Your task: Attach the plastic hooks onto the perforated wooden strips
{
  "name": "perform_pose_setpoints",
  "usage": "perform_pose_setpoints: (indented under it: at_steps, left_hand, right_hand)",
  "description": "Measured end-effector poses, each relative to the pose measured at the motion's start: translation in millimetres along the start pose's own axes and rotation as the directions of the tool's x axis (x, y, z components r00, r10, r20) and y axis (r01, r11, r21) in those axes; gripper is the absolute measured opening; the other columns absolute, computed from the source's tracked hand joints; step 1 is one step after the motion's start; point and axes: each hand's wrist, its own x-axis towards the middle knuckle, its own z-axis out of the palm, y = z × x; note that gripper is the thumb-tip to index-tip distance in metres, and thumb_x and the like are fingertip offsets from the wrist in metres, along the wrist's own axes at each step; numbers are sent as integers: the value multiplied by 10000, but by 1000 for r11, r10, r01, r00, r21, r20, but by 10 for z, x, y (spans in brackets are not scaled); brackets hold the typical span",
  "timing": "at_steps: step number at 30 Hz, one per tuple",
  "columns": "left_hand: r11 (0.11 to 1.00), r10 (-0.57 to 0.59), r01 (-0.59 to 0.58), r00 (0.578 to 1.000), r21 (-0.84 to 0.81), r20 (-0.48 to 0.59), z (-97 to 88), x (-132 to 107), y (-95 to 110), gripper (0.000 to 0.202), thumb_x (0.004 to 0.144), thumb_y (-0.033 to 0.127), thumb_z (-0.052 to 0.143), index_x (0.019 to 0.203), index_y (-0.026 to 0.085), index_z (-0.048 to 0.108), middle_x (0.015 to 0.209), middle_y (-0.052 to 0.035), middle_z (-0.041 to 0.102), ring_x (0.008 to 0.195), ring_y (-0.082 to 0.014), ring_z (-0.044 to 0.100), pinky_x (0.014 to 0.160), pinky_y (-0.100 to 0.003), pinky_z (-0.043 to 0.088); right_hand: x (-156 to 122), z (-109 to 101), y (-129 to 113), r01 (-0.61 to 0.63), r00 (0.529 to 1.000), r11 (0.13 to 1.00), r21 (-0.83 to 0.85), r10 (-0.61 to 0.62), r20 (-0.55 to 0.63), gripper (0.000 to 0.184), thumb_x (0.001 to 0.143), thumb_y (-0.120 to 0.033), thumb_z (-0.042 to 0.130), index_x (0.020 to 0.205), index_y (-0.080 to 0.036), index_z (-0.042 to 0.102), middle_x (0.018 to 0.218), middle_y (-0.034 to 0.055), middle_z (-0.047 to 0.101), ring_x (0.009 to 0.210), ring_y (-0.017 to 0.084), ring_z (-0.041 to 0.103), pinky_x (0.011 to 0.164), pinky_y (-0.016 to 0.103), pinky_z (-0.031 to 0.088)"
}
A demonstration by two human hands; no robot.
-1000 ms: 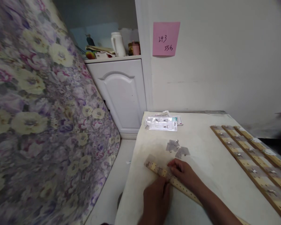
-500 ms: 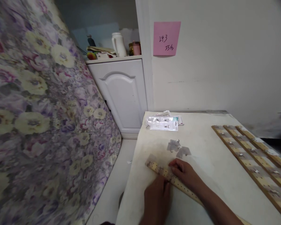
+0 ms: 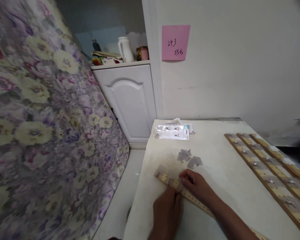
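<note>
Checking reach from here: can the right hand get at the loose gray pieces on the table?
Probably yes: the gray pieces lie on the table just beyond the right hand, with nothing visible between. It is at the perforated strip, though, so it would likely need to leave that first.

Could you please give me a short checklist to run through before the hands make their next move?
1. Left hand at the wooden strip: ok, its fingers are at the near edge.
2. Right hand at the same strip: ok, fingertips by the far edge.
3. Small part pinched between the fingers: cannot tell, the hands hide it.
4. Whole strip in sight: not ok, the right forearm crosses over it.
5. Loose grey pieces within reach: ok, they lie just beyond the right hand.
6. Other three strips away from the hands: ok, they lie on the right side.
</note>
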Motion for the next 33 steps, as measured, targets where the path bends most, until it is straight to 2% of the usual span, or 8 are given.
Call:
perform_pose_setpoints:
  at_steps: [3,9,23,28,33]
  left_hand:
    - [1000,-19,19,1000,-14,-11,-1,0,8,179,865,241,445,844,236,622,832,12,707,761,-158,625,651,-230,363]
    - [999,15,-15,1000,-42,-7,26,-2,-39,191,873,262,439,879,257,630,871,23,711,790,-155,630,656,-225,366]
    - [999,36,-36,999,-5,1,22,-7,-33,203,872,258,437,908,262,636,906,21,719,818,-156,642,684,-226,382]
    - [1000,21,-21,1000,10,-12,13,-2,-26,191,869,257,447,890,261,638,882,25,718,786,-151,637,653,-222,368]
    - [999,32,-32,999,-32,-8,8,1,-32,189,872,247,444,890,263,631,872,30,712,780,-145,631,639,-212,364]
  right_hand:
    - [-2,6,-6,-40,999,999,-4,40,-5,108,751,-255,556,828,-200,609,677,-12,586,650,155,524,618,266,394]
    - [-7,8,-23,-94,996,995,-38,94,-10,200,674,-240,639,868,-197,618,637,-28,547,621,144,496,597,259,370]
    - [-7,13,-51,-90,996,993,-78,88,-23,211,663,-225,623,871,-188,622,646,-26,558,624,142,510,603,250,375]
    - [-12,21,-39,-79,997,991,-109,77,-26,220,665,-227,618,882,-190,627,655,-25,576,623,140,517,592,243,375]
    - [-17,22,-46,-85,996,986,-147,79,-41,250,659,-238,636,904,-189,630,677,-16,597,635,147,532,599,248,385]
